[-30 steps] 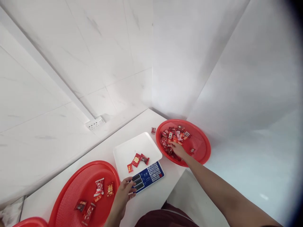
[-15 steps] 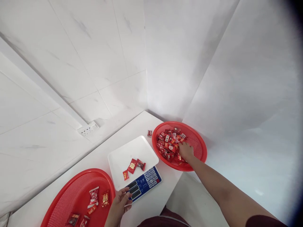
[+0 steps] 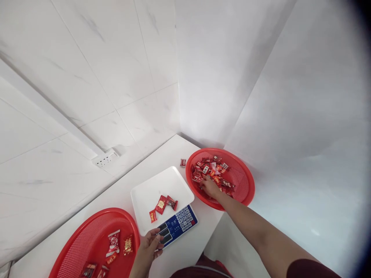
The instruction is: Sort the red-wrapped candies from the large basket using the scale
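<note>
My right hand [image 3: 211, 187] reaches into the right red basket [image 3: 247, 175], its fingers bent down among red-wrapped candies [image 3: 227, 184]. Whatever sits between those fingertips is hidden. Beside the display of a white and blue scale [image 3: 177, 229] rests my left hand [image 3: 149, 247], fingers loosely apart and holding nothing. On the scale's white tray [image 3: 156, 181] lie three wrapped candies: a small one [image 3: 153, 216], a larger red one [image 3: 161, 204] and a dark red one [image 3: 172, 203].
Another red basket [image 3: 68, 241] stands at the lower left with several wrapped candies [image 3: 113, 242] inside. One candy [image 3: 183, 162] lies on the white table [image 3: 174, 150] behind the scale. Walls meet behind the table; a power socket [image 3: 106, 158] is mounted on the left wall.
My right hand has shifted left within the right basket, uncovering candies where it was and covering others. My left hand stays by the scale, and the candies on the tray have not moved.
</note>
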`<action>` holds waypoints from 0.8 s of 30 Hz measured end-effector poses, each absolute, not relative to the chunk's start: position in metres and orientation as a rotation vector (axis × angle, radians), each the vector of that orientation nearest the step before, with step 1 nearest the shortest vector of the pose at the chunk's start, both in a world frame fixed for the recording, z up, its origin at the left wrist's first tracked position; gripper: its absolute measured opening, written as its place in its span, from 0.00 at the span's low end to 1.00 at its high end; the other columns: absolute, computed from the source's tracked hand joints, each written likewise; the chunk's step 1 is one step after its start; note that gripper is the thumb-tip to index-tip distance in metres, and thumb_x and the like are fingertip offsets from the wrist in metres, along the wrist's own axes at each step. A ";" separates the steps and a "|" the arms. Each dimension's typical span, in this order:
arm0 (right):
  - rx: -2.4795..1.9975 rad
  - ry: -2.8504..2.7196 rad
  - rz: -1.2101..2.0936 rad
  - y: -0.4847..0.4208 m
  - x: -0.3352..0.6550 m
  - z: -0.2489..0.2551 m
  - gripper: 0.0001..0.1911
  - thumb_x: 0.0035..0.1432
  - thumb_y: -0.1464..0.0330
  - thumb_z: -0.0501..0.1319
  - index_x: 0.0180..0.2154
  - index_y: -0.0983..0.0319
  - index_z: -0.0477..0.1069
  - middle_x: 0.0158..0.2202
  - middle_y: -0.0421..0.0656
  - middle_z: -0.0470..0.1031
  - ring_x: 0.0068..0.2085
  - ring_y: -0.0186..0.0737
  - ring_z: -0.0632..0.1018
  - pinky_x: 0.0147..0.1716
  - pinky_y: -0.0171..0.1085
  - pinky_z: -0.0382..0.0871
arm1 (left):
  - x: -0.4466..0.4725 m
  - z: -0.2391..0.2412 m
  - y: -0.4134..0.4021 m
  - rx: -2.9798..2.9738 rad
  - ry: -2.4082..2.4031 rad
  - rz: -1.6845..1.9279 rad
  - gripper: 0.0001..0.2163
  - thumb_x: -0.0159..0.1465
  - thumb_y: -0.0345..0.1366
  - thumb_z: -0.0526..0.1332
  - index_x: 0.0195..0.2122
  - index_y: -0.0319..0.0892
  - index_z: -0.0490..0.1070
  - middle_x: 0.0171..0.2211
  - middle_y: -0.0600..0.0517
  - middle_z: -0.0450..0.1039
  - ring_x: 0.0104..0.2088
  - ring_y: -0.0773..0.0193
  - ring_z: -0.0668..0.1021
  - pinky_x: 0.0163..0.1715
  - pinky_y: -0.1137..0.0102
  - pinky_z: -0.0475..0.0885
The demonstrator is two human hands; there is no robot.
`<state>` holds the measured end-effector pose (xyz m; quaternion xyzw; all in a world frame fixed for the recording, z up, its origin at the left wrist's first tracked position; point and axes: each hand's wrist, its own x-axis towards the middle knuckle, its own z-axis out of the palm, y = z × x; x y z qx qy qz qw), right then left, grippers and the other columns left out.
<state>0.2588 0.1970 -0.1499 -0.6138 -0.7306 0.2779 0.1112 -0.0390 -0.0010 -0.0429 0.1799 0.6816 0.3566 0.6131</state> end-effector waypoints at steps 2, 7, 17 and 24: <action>-1.842 -2.113 0.771 0.197 0.271 -0.145 0.12 0.54 0.73 0.53 0.34 0.63 0.75 0.48 0.49 0.68 0.43 0.40 0.71 0.45 0.36 0.62 | -0.042 -0.047 -0.003 0.393 1.590 0.813 0.26 0.39 0.49 0.69 0.38 0.41 0.70 0.31 0.50 0.74 0.28 0.65 0.75 0.32 0.67 0.69; -2.171 -1.888 0.654 0.200 0.296 -0.139 0.14 0.57 0.68 0.52 0.41 0.63 0.73 0.52 0.50 0.64 0.46 0.42 0.71 0.47 0.37 0.60 | -0.046 -0.059 -0.006 0.363 1.556 0.817 0.25 0.41 0.49 0.69 0.39 0.42 0.69 0.31 0.51 0.75 0.27 0.66 0.75 0.32 0.69 0.69; -2.234 -1.759 0.809 0.193 0.281 -0.156 0.23 0.49 0.71 0.60 0.50 0.62 0.67 0.49 0.54 0.67 0.45 0.48 0.72 0.44 0.40 0.61 | -0.037 -0.063 -0.002 0.363 1.557 0.783 0.25 0.39 0.48 0.70 0.37 0.42 0.69 0.29 0.51 0.74 0.26 0.65 0.75 0.30 0.68 0.68; -2.005 -1.443 0.961 0.192 0.299 -0.143 0.15 0.50 0.72 0.54 0.41 0.62 0.71 0.39 0.47 0.76 0.41 0.44 0.75 0.41 0.40 0.67 | -0.034 -0.058 -0.012 0.391 1.625 0.868 0.24 0.42 0.49 0.68 0.38 0.43 0.70 0.30 0.51 0.74 0.26 0.66 0.74 0.30 0.70 0.67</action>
